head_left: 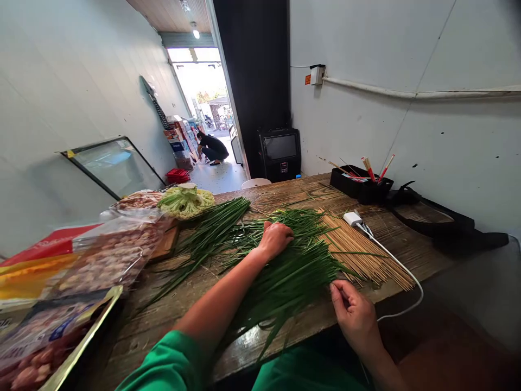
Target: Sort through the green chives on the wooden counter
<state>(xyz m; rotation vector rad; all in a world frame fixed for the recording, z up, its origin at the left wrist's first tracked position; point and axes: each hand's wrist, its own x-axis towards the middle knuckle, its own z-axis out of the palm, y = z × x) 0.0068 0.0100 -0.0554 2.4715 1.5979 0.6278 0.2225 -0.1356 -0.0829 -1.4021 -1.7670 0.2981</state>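
Note:
Long green garlic chives [293, 277] are spread in a thick layer across the middle of the wooden table. My left hand [277, 239] reaches over them, its fingers curled down into the far part of the layer. By the cut ends nearest me, my right hand [354, 309] has thumb and forefinger pinched together; whatever lies between them is too small to make out. Under the chive ends and to the right lies a wide bed of bamboo skewers [366, 255]. Another bunch of chives [215, 222] rests farther left.
Bagged meat [109, 250], a meat pack [44, 336] and a cauliflower [187, 201] line the left side. A white charger [352, 219] with its cable touches the skewers. Black holders [362, 184] and a black strap [427, 222] sit at right. A person [214, 147] crouches near the doorway.

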